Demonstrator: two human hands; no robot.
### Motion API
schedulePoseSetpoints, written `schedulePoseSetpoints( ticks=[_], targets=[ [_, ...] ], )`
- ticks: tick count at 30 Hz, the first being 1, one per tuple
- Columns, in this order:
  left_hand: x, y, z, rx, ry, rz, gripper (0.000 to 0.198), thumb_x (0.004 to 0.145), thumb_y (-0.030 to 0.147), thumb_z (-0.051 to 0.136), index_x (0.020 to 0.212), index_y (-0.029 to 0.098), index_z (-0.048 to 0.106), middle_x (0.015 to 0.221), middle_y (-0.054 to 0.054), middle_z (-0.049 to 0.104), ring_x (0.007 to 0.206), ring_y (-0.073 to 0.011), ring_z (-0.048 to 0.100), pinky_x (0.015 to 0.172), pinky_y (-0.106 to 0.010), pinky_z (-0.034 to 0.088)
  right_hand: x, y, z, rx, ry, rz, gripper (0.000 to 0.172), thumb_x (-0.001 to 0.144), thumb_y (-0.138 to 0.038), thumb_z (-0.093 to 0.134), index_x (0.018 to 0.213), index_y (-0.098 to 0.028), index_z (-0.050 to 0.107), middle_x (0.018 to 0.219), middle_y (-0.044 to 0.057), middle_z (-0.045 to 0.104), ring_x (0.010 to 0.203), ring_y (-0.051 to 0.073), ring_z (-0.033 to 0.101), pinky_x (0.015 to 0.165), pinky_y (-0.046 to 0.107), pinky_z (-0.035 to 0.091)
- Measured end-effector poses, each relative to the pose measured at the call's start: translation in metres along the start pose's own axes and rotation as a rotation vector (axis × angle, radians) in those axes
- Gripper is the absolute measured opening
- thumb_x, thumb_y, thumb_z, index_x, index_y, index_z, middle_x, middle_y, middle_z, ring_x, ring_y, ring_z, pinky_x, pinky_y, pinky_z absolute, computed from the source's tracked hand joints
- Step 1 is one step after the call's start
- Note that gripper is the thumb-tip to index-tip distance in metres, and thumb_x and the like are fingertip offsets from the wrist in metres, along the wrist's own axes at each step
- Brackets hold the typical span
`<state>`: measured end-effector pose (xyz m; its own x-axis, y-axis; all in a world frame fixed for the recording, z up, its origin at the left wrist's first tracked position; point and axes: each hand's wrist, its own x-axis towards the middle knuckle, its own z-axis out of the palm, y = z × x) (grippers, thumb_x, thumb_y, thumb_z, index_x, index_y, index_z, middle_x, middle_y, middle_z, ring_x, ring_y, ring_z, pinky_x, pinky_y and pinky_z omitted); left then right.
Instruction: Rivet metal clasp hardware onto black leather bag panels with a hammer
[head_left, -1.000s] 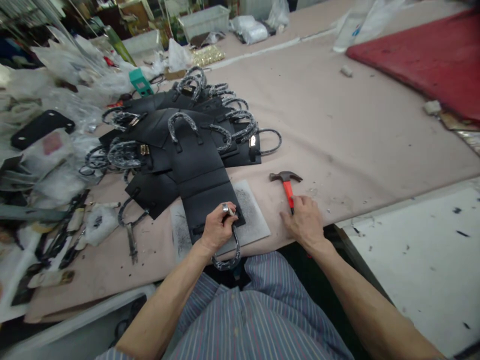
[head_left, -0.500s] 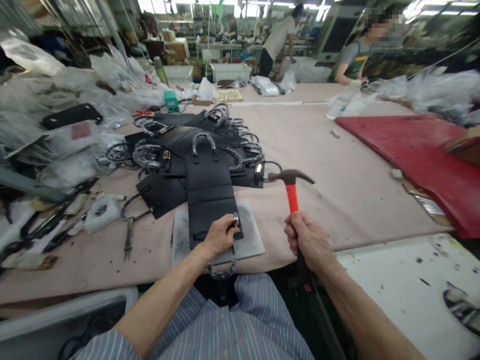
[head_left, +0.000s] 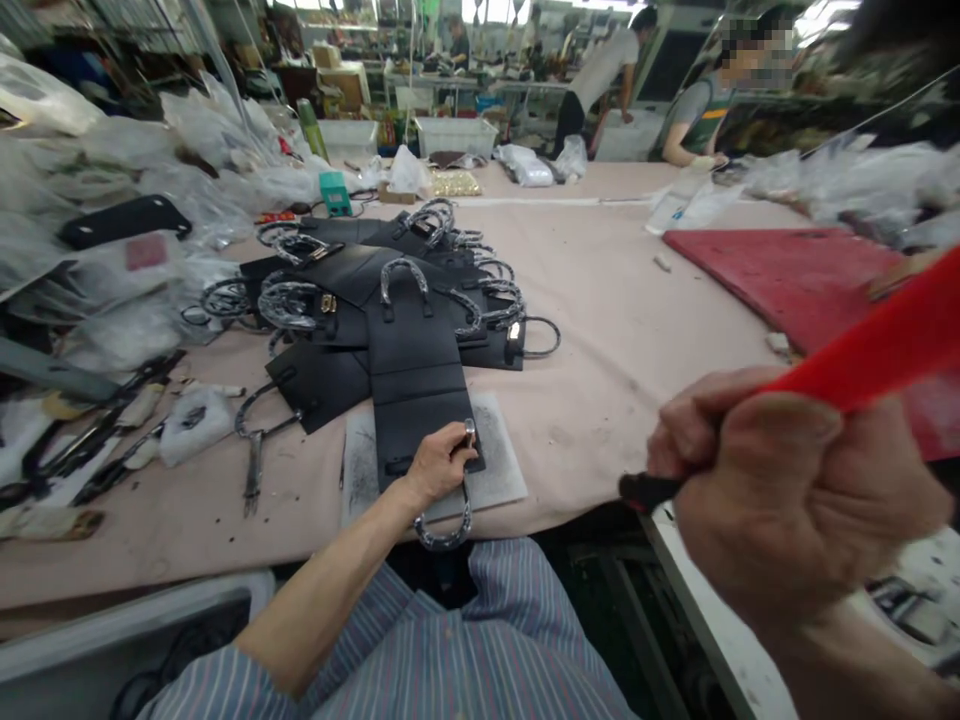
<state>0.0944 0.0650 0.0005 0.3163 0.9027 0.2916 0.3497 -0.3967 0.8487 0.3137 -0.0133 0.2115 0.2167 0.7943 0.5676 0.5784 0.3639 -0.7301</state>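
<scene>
1. Left: silver hand tool (head_left: 253,472) lies on the tabletop (head_left: 585,320), near a pile of black bag panels (head_left: 346,272) with plastic-wrapped handles.
2. Centre: one black bag panel (head_left: 420,382) lies flat, near end over a pale board (head_left: 505,445); its wrapped handle loop (head_left: 442,543) reaches the tabletop's front edge.
3. Left hand (head_left: 439,465): fingers pinched at the panel's near right corner, place unchanged; small item there not identifiable.
4. Right hand (head_left: 795,490): clenched round the red-handled claw hammer (head_left: 881,335). Changed — hammer lay on the tabletop a second ago, now raised close to camera, head unseen.
5. Judgement: panel held steady, hammer well clear of it.
</scene>
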Motion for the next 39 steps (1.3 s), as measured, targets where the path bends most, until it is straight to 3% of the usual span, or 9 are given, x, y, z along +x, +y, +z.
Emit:
schedulePoseSetpoints(
  ticks=[6,10,16,20,25,28,31,36,39],
  targets=[
    [0.001,-0.001,0.004,0.041,-0.011,-0.013,0.012,0.080,0.009,0.063,0.081,0.021,0.064,0.081,-0.002,0.066,0.077,-0.0181,0.064,0.076,-0.030,0.052,-0.024,0.032,0.016,-0.379,-0.679,-0.014,0.033,0.099,-0.044,0.046,0.072,-0.025,0.043,0.050,-0.003,0.046,0.040,0.012,0.033,0.045,0.030,0.017],
    [0.001,-0.001,0.004,0.017,0.005,0.007,0.012,0.080,0.010,0.063,0.083,0.021,0.066,0.084,-0.003,0.067,0.081,-0.0187,0.065,0.079,-0.031,0.053,-0.026,0.037,0.013,-0.259,-0.399,0.033,0.032,0.103,-0.045,0.035,0.079,-0.026,0.042,0.056,-0.003,0.048,0.046,0.015,0.043,0.049,0.028,0.029],
    [0.000,-0.001,0.004,0.033,0.000,-0.013,0.013,0.081,0.010,0.063,0.086,0.021,0.066,0.085,-0.002,0.068,0.080,-0.0186,0.065,0.078,-0.031,0.054,-0.025,0.056,0.008,-0.329,-0.717,0.152,0.036,0.099,-0.050,0.043,0.074,-0.026,0.046,0.054,-0.003,0.049,0.045,0.015,0.041,0.048,0.029,0.024],
    [0.000,-0.003,0.002,0.010,-0.018,0.010,0.012,0.082,0.010,0.063,0.086,0.020,0.065,0.090,-0.004,0.069,0.085,-0.0197,0.066,0.082,-0.033,0.054,-0.025,0.102,0.013,-0.259,-0.564,0.404,0.043,0.101,-0.055,0.032,0.074,-0.024,0.047,0.059,-0.002,0.054,0.051,0.016,0.050,0.051,0.028,0.037],
    [0.002,-0.002,-0.001,-0.005,-0.038,0.037,0.010,0.085,0.011,0.061,0.088,0.020,0.063,0.095,-0.006,0.069,0.089,-0.0201,0.067,0.085,-0.034,0.053,-0.038,0.180,0.028,-0.544,-0.644,0.566,0.035,0.100,-0.038,0.036,0.078,-0.020,0.057,0.063,0.003,0.059,0.059,0.019,0.058,0.061,0.031,0.046],
    [0.001,0.000,-0.002,0.006,-0.042,0.036,0.008,0.087,0.013,0.062,0.091,0.020,0.063,0.098,-0.006,0.069,0.093,-0.0206,0.067,0.089,-0.035,0.053,-0.050,0.193,0.045,-0.610,-0.557,0.415,0.027,0.096,-0.031,0.048,0.109,-0.014,0.063,0.106,0.017,0.068,0.095,0.029,0.065,0.083,0.043,0.050],
    [-0.003,0.005,-0.001,0.023,-0.025,0.023,0.008,0.089,0.016,0.063,0.095,0.020,0.065,0.102,-0.007,0.070,0.098,-0.0214,0.068,0.092,-0.036,0.053,-0.065,0.177,0.076,-0.539,-0.513,0.055,0.043,0.094,-0.029,0.053,0.135,-0.014,0.054,0.140,0.022,0.055,0.126,0.035,0.053,0.102,0.053,0.043],
    [0.000,0.008,0.006,-0.069,0.037,-0.115,0.008,0.089,0.025,0.066,0.094,0.020,0.070,0.101,-0.007,0.074,0.098,-0.0220,0.070,0.094,-0.038,0.055,-0.091,0.148,0.130,-0.338,-0.690,-0.170,0.049,0.094,-0.025,0.057,0.142,-0.020,0.051,0.148,0.015,0.053,0.136,0.035,0.046,0.113,0.059,0.034],
    [0.015,-0.003,-0.005,-0.406,0.305,-0.342,0.027,0.091,0.046,0.064,0.088,0.019,0.066,0.087,-0.006,0.073,0.084,-0.0204,0.072,0.086,-0.040,0.058,-0.099,0.148,0.138,-0.332,-0.682,-0.140,0.048,0.093,-0.023,0.058,0.142,-0.022,0.053,0.148,0.014,0.053,0.137,0.036,0.044,0.114,0.061,0.032]
  ],
)
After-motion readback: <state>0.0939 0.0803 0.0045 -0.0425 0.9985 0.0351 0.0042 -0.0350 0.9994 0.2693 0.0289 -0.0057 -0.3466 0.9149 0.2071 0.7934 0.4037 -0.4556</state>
